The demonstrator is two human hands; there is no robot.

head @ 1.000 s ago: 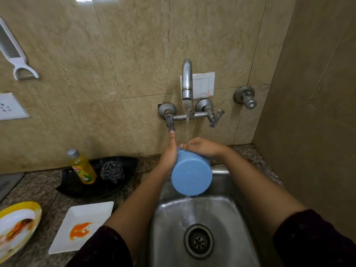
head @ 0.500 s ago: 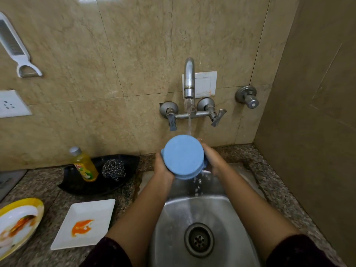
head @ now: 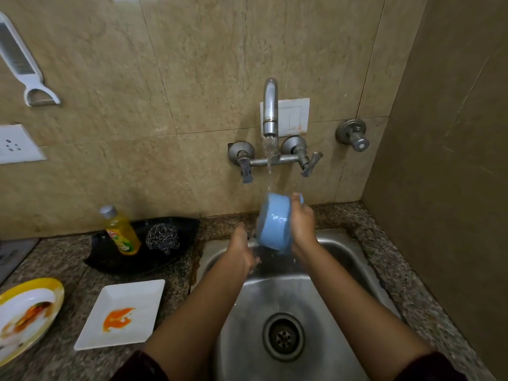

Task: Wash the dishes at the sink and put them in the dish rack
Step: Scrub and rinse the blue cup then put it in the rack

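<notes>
Rinsing step. My right hand [head: 302, 225] grips the blue cup [head: 275, 226], tilted under the tap [head: 270, 111] stream above the sink [head: 334, 287]. Left hand [head: 243, 251] just below it; fingers blurred, can't tell their hold. Next, I judge: drain cup, find rack, which is out of view.

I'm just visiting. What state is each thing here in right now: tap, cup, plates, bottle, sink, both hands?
Tap: on, water running.
Blue cup: tilted on its side under the stream, wet.
Right hand: fingers gripping the Blue cup.
Left hand: beside the cup, holding nothing.
White square plate: dirty, orange smear, flat on the counter.
Yellow-rimmed plate: dirty, food residue.
Soap bottle: upright, capped.
Sink: wet, drain uncovered.
</notes>
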